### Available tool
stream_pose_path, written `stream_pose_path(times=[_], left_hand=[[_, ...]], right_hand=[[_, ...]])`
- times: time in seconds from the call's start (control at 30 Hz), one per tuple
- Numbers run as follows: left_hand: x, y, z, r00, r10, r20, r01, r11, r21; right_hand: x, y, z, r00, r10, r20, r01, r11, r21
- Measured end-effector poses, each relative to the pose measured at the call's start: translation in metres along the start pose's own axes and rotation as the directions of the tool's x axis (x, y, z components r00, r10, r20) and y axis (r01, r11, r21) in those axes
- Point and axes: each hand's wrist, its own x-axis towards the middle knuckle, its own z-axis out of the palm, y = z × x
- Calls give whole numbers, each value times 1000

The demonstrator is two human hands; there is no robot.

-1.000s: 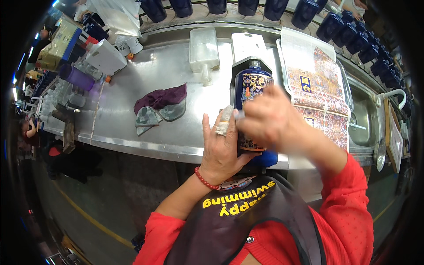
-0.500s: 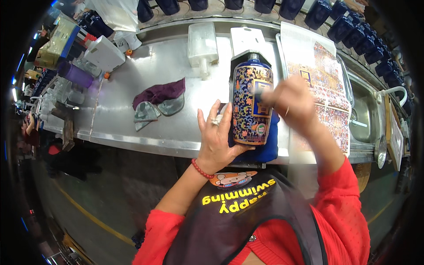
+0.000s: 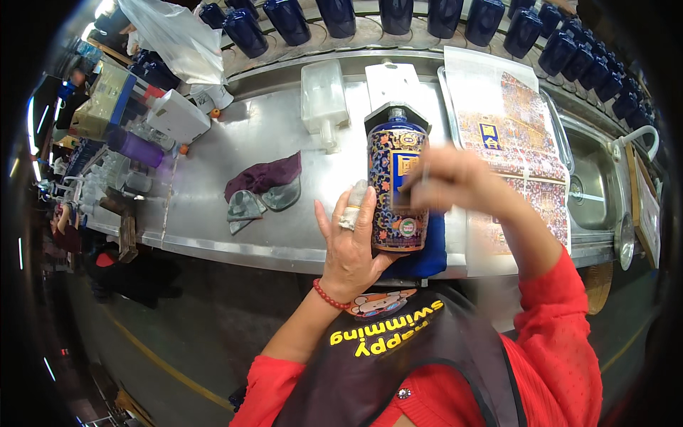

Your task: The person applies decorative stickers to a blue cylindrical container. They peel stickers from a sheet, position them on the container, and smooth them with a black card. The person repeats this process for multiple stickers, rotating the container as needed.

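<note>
A dark blue bottle (image 3: 382,206) with a colourful floral wrap lies on its back, its neck pointing away from me. My left hand (image 3: 348,245) grips its lower left side, the thumb at the base and pale wraps on some fingers. Over the bottle's right side and its blue-and-gold label panel is my right hand (image 3: 455,178), bent at the fingers and smeared by motion. Whether it holds anything, I cannot make out. Under the bottle are a folded blue cloth (image 3: 432,245) and a grey-edged holder (image 3: 420,119).
Printed floral sheets (image 3: 523,142) lie at the right, before a sink (image 3: 594,192). Left of the bottle are a clear rectangular bottle (image 3: 324,99) and a purple and grey-green cloth (image 3: 267,181). Several blue bottles (image 3: 395,16) line the back; a purple cup (image 3: 139,148) stands far left.
The view has shifted, so the bottle appears slightly lower and to the left. My right hand has moved down along the label. The left hand keeps its hold.
</note>
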Motion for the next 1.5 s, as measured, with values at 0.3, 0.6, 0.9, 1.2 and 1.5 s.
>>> stream_pose_path(times=[0.3,0.6,0.9,1.2,1.5], left_hand=[[-4,1,2,998,-50,44,51,998,-21],[1,10,-3,1000,7,22,-10,990,140],[0,0,1,1000,-17,26,17,1000,5],[6,13,-5,997,33,74,-42,991,126],[-11,-22,8,992,4,126,6,997,-81]], right_hand=[[3,-6,1,952,-225,207,260,951,-165],[23,18,-16,953,-250,-171,187,930,-315],[-5,10,1,969,219,-114,-216,976,30],[-1,55,22,636,198,-746,-97,979,177],[-9,58,32,527,356,-772,-81,925,371]])
